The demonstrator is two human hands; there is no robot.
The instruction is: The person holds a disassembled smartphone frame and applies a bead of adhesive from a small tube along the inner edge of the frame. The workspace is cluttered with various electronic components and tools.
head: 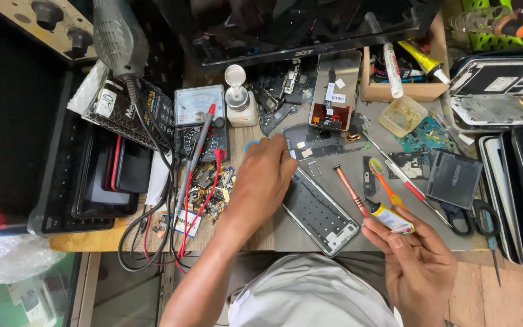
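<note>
Glue tube (390, 218) sits pinched in the right hand (417, 261) at five o'clock; phone frame (319, 212) lies centre; left hand (263, 177), fingers curled, reaches to its eleven o'clock, grasp unclear; multimeter (200, 121) at ten.

Left hand (264, 175) reaches across the desk (249, 233), fingers curled at the upper end of an open phone frame (322, 213). Right hand (416, 260) holds a small glue tube (390, 217). Copper-coloured screwdriver (350, 190) lies between them. Analog multimeter (201, 118) behind.
</note>
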